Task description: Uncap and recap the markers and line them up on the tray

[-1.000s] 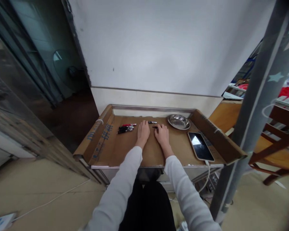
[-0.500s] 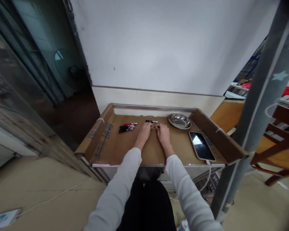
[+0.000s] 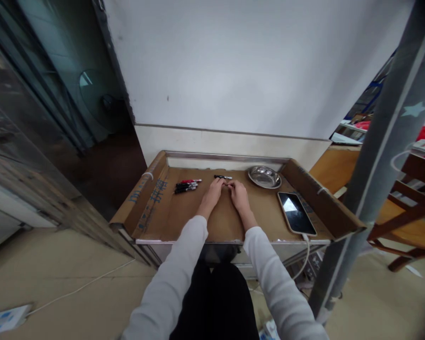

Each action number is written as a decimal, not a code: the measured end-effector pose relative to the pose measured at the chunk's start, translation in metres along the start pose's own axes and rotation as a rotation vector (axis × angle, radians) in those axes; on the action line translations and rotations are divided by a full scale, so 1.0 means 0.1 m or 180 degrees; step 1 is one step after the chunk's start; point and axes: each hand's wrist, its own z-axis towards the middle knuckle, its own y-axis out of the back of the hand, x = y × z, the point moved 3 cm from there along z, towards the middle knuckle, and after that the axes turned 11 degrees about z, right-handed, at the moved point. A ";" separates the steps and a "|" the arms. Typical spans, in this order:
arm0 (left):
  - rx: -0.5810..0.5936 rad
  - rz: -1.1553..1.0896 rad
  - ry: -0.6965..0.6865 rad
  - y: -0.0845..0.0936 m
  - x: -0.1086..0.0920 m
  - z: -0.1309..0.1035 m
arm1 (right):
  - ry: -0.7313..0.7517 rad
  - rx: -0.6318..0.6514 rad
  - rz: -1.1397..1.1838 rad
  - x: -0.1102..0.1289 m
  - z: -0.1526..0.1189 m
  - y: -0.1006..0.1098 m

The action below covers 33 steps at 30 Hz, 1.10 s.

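Observation:
My left hand (image 3: 214, 191) and my right hand (image 3: 238, 192) meet fingertip to fingertip over the cardboard surface (image 3: 187, 219). Both have their fingers closed around something small and thin; it is mostly hidden, so its kind is unclear. Just beyond the left fingers lies a black pen (image 3: 223, 177) with a clear part. Left of that hand sits a small group of pens: a red pen (image 3: 191, 181) at the back and several black pens (image 3: 186, 188) in front.
A round steel dish (image 3: 264, 177) stands at the back right. In front of it lies a phone (image 3: 296, 213) with a white cable (image 3: 307, 255) plugged in. Raised cardboard sides (image 3: 322, 198) border the tabletop, and a grey metal post (image 3: 371, 156) rises at the right.
My fingertips have drawn closer together; the small dark piece that showed between them is now mostly covered. The pens, dish and phone stay in place.

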 end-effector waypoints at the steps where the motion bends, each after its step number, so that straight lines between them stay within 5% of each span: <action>1: 0.0005 -0.0064 -0.0020 0.00 -0.01 0.00 | -0.0013 0.0006 0.0069 0.00 0.00 0.00; 7: 0.0066 -0.0262 -0.0007 -0.01 -0.01 0.03 | 0.0036 0.0136 0.0066 0.02 0.00 0.00; 16: 0.0203 0.1326 -0.0046 -0.11 -0.04 0.04 | -0.0264 -0.0070 -0.0130 0.11 -0.22 0.08; 24: 0.0365 0.1509 -0.0190 0.18 -0.17 -0.42 | -0.0652 -0.0538 -0.0532 0.25 -0.49 0.25; 33: 0.0240 0.1358 -0.0124 0.34 -0.25 -0.58 | -0.0165 -0.0136 -0.1155 0.47 -0.54 0.19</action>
